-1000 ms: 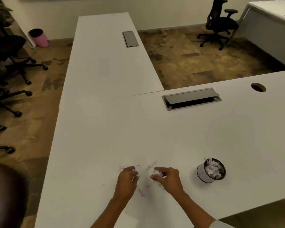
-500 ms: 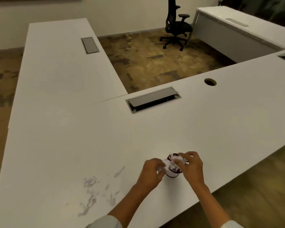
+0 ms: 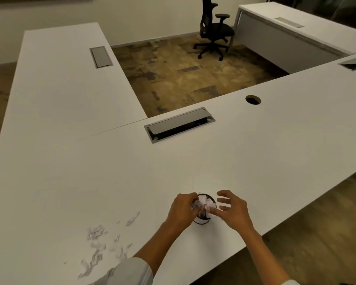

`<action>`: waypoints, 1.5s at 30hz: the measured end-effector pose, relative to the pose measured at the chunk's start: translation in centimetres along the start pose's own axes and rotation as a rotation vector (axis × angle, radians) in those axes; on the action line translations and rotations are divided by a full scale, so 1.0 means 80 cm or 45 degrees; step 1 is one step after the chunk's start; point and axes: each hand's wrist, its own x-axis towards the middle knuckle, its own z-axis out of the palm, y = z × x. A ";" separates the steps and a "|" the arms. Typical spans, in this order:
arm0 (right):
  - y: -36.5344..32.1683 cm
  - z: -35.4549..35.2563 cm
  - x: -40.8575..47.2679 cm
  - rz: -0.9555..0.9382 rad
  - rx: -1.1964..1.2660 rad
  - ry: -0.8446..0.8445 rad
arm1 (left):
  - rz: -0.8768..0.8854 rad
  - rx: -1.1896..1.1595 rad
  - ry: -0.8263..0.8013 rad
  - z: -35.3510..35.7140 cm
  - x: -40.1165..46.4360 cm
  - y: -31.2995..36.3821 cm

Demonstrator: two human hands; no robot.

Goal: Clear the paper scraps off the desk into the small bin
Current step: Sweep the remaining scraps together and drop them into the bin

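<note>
Office, white L-shaped surface; both hands over the bin, lower centre of frame.

Bin: small, round, dark-rimmed, upright near the surface's front edge, stuffed with white scraps that stand above its rim. Left hand: fingers curled over the bin's left rim, closed on a wad of paper. Right hand: spread wide, holding nothing, one finger pointing down into the bin's contents. Loose scraps lie scattered on the surface at lower left, well apart from the bin. Cable tray with raised lid at centre; round grommet hole to its right. Black chair on the floor, top centre.
</note>
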 end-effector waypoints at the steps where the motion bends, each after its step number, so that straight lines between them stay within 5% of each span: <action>1: 0.003 -0.007 -0.002 0.017 0.034 0.002 | -0.007 0.022 -0.017 0.001 0.002 0.002; 8: 0.005 -0.033 -0.008 -0.057 -0.117 0.070 | 0.027 0.357 -0.205 0.013 0.006 0.014; 16: -0.030 0.022 0.010 -0.279 -0.542 -0.175 | 0.159 0.551 -0.291 0.004 0.004 -0.013; 21: -0.043 0.051 0.036 -0.167 -0.882 -0.363 | 0.090 0.421 -0.164 -0.011 -0.001 -0.039; 28: -0.034 0.061 0.039 -0.099 -0.917 -0.469 | 0.010 0.300 -0.089 -0.022 -0.021 -0.063; 37: -0.001 -0.043 0.038 0.098 -0.373 0.221 | -0.105 0.262 -0.024 -0.046 -0.038 -0.101; 41: 0.073 -0.017 0.011 0.280 -0.524 -0.043 | -0.167 0.321 -0.110 -0.036 -0.048 -0.116; 45: 0.103 0.031 0.002 0.185 -0.691 -0.170 | -0.179 0.332 -0.226 -0.010 -0.048 -0.117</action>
